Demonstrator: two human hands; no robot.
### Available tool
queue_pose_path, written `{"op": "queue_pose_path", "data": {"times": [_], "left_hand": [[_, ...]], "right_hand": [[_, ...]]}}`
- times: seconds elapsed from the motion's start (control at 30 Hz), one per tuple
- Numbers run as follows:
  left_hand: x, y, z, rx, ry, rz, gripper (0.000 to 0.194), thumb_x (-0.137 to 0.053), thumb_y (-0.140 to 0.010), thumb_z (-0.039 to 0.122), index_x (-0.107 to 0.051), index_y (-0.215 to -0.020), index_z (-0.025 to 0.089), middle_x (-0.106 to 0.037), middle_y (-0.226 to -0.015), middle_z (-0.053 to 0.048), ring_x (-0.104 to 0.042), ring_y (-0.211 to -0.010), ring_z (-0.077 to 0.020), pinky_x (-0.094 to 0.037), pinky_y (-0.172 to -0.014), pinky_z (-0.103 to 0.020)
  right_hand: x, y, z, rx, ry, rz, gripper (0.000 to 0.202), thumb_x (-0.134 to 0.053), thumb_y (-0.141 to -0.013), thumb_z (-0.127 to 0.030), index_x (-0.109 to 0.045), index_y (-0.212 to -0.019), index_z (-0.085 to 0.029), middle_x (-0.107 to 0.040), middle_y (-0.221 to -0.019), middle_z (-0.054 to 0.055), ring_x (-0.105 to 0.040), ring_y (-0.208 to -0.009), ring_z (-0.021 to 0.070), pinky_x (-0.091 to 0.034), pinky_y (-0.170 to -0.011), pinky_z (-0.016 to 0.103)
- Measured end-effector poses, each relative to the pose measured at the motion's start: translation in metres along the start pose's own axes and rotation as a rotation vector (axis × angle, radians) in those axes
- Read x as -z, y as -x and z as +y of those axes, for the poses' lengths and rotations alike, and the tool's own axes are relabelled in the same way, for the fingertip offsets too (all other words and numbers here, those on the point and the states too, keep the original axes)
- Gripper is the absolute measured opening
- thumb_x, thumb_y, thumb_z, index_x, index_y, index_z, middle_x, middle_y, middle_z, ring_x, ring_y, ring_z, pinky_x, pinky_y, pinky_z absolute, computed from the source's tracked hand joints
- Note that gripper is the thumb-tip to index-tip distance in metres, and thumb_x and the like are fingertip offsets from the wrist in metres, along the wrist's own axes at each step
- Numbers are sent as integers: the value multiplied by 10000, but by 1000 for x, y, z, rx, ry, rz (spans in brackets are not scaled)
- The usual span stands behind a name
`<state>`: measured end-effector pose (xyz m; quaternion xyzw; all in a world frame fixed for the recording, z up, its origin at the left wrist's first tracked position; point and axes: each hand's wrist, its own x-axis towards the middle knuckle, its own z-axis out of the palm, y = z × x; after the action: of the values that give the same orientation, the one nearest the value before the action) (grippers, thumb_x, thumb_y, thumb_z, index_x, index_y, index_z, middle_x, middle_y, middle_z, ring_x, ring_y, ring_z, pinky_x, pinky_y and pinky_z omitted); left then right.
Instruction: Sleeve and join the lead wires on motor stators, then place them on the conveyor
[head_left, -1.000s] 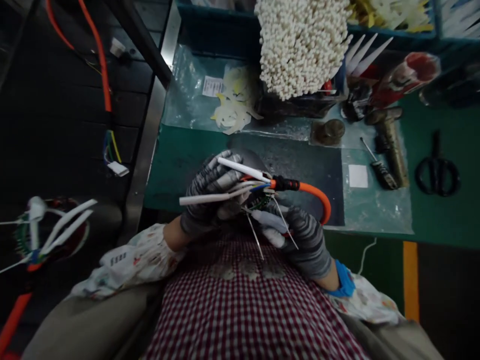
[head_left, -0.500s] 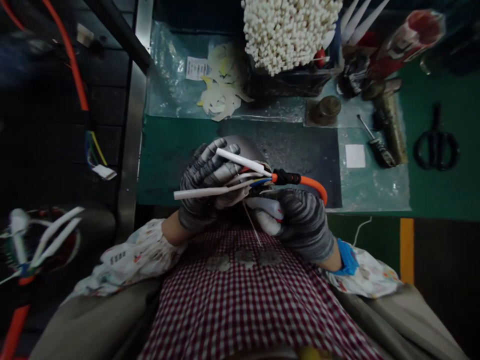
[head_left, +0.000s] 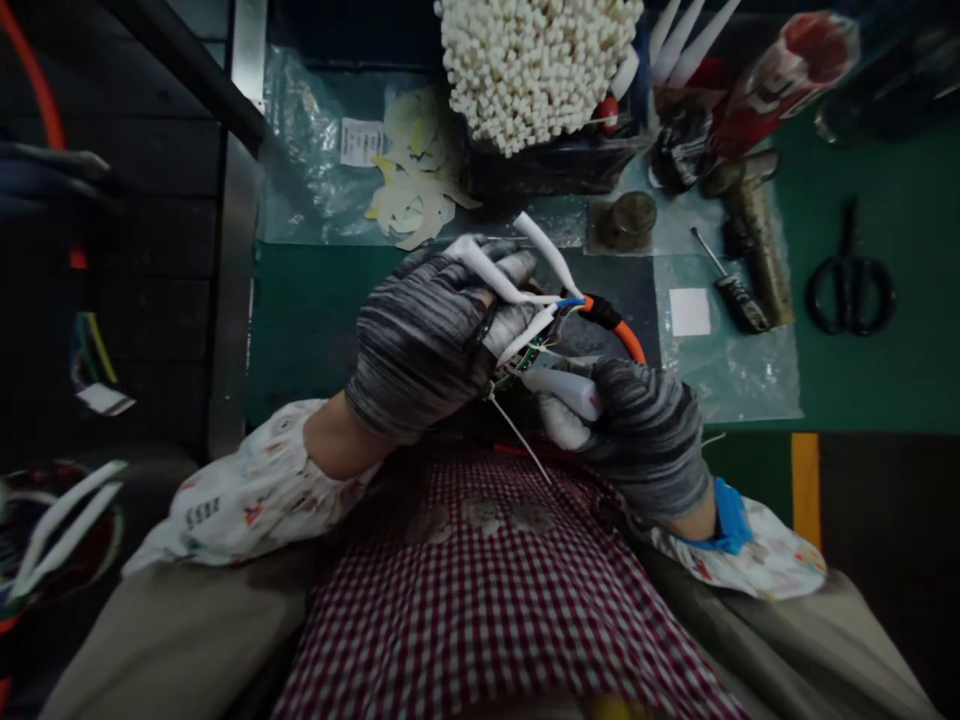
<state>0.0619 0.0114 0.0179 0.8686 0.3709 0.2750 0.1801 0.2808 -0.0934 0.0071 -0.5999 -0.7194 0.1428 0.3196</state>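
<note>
My left hand [head_left: 431,335], in a grey striped glove, is closed on a bundle of white-sleeved wires [head_left: 491,272] and the edge of a part with green bits, mostly hidden below. The wires run into an orange cable [head_left: 628,340] with a black wrap. In my right hand [head_left: 645,430], also gloved, is a white tapered tool [head_left: 566,390], its tip pointing left toward the part. A thin white cord [head_left: 521,440] hangs from the part over the checked apron.
A dark bin of small white pieces [head_left: 540,75] stands at the back. Right of it are a screwdriver [head_left: 727,280], a hammer [head_left: 754,230] and black scissors [head_left: 851,290]. Wired parts [head_left: 60,530] sit at the left, where a dark blurred shape crosses an orange cable.
My left hand has turned over the part and moved right. The white-sleeved wires now point up and left. My right hand has shifted slightly right with the tool. The view has shifted.
</note>
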Motion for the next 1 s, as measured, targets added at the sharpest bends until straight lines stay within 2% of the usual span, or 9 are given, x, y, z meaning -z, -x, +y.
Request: {"op": "queue_pose_path", "data": {"times": [0.13, 0.27, 0.4, 0.47, 0.57, 0.73, 0.87, 0.93, 1.0], "left_hand": [[1, -19, 6, 87, 8, -67, 507, -465, -1169, 531, -786, -1359, 188, -807, -1383, -90, -732, -1360, -335, -537, -1262, -527], [4, -39, 18, 154, -120, -189, 609, -384, -1164, 614, -806, -1322, 204, -805, -1362, -119, -752, -1286, -364, -589, -1170, -512], [6, -63, 26, 309, -185, -351, 649, -370, -1150, 655, -794, -1317, 193, -806, -1263, -166, -765, -1183, -394, -586, -1108, -529], [2, -73, 23, 351, -165, -352, 610, -452, -1126, 661, -803, -1214, 170, -798, -1141, -162, -763, -1139, -389, -586, -1088, -508], [-6, -84, 16, 303, -101, -286, 507, -532, -1105, 629, -794, -1067, 196, -771, -983, -110, -754, -1123, -338, -598, -1049, -413], [-11, -97, 16, 311, -229, -347, 532, -515, -1115, 616, -803, -994, 185, -762, -895, -113, -769, -990, -326, -599, -971, -412], [-7, -91, 16, 324, -153, -271, 510, -523, -1124, 597, -817, -999, 198, -791, -911, -103, -774, -959, -300, -606, -953, -420], [-3, -79, 13, 261, 14, -195, 473, -449, -1160, 487, -820, -1074, 206, -830, -1034, -89, -783, -1028, -272, -619, -999, -419], [3, -62, 7, 161, 146, -171, 400, -476, -1143, 435, -799, -1230, 217, -826, -1257, -81, -764, -1209, -270, -604, -1136, -454]], "right_hand": [[2, -4, 1, 13, 86, 37, 248, -721, -1028, -500, -793, -895, -303, -683, -697, 36, -653, -623, 213, -552, -593, 357], [10, -9, 8, 55, 172, 46, 234, -705, -1039, -471, -833, -1036, -276, -777, -800, 40, -716, -683, 208, -558, -642, 331], [6, -16, 19, 73, 284, 108, 255, -713, -1040, -454, -841, -1081, -236, -842, -913, 54, -773, -798, 221, -558, -712, 322], [-2, -18, 24, 98, 364, 175, 298, -697, -1051, -488, -826, -1085, -221, -848, -921, 57, -764, -788, 229, -541, -692, 332], [-10, -20, 27, 156, 384, 246, 292, -720, -1044, -460, -802, -1126, -193, -856, -960, 82, -765, -772, 244, -536, -658, 348], [-7, -11, 30, -9, 172, 190, 205, -788, -999, -438, -825, -1125, -281, -857, -987, 71, -807, -866, 284, -640, -757, 402], [4, -2, 47, -216, -6, 314, 253, -771, -983, -485, -838, -1102, -273, -877, -998, 53, -829, -850, 264, -684, -776, 413], [10, -7, 61, -326, -199, 373, 239, -758, -1001, -465, -847, -1098, -265, -885, -1022, 54, -844, -901, 267, -711, -843, 440], [15, -19, 78, -371, -393, 392, 234, -743, -1015, -443, -859, -1109, -263, -891, -1075, 59, -853, -986, 277, -719, -938, 479]]}}
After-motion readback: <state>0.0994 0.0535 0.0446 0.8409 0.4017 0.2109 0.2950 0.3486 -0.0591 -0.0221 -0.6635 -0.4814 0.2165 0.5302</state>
